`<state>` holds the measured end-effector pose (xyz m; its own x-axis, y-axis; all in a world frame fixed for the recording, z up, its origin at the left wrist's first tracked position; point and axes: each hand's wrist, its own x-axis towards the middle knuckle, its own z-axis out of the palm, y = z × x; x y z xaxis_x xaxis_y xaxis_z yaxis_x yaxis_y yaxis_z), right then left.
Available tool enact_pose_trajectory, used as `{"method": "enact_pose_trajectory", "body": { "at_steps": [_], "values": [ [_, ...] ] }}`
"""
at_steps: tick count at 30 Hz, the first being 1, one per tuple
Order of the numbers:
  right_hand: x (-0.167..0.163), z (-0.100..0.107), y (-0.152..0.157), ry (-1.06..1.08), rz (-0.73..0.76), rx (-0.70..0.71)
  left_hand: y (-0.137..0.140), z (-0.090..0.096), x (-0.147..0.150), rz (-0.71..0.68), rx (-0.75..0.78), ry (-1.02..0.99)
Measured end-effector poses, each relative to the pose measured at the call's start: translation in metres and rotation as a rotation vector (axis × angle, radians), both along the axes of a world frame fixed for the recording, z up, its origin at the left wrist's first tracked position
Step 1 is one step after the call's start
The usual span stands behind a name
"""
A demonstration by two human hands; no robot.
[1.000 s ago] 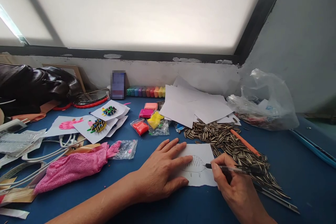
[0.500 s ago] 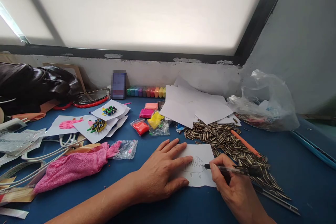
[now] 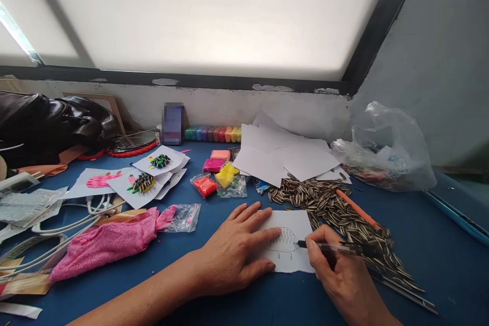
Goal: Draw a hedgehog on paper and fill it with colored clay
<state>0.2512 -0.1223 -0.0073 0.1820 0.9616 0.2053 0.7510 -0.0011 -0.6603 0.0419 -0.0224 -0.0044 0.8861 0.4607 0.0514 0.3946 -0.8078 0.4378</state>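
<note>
Vs. earlier frame, next to nothing moved; view slid a hair, hands + pen tip approx. same spots; L to R: pink knit cloth (image 3: 110, 244) well apart from L hand (image 3: 239, 249); red packet (image 3: 204, 185) beyond L wrist; L hand flat, fingers spread, gripping nothing, resting over L part of small white sheet (image 3: 296, 263); sheet lies btwn the hands, which are apart; its drawing (image 3: 286, 239), rounded outline w/ rows of small marks inside + W-like marks below, runs long L–R, L end hidden by fingers; pen (image 3: 330, 247) pinched btwn thumb + fingers of R hand (image 3: 338, 265); key relation: pen's long axis approx. L–R, tip pointing L at outline's R end, R hand nearer that end; whether tip touches paper, can't tell; edges: sheet's far R corner just beside seed heap (image 3: 328, 204); seeds + slim grey tool (image 3: 412, 294) crowd R hand's outer side; blue tabletop (image 3: 290, 300) shows along sheet's near edge, so room to shift seems best there; paper pile (image 3: 275, 150) well beyond sheet.
</note>
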Motion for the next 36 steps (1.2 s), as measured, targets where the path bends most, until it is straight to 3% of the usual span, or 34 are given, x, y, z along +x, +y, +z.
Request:
{"method": "enact_pose_trajectory", "body": {
  "at_steps": [14, 26, 36],
  "values": [
    [0.0019, -0.0018, -0.0018, 0.035, -0.009, -0.025, -0.0007, -0.0019, -0.0011, -0.005, 0.003, -0.015],
    [0.0016, -0.0009, 0.0004, -0.072, -0.043, 0.189, 0.0002, -0.0012, -0.0006, -0.004, 0.0, 0.01],
    [0.0016, -0.0018, -0.0002, -0.098, -0.028, 0.143, -0.0003, 0.0003, -0.0006, 0.0, -0.003, 0.014]
  ]
}}
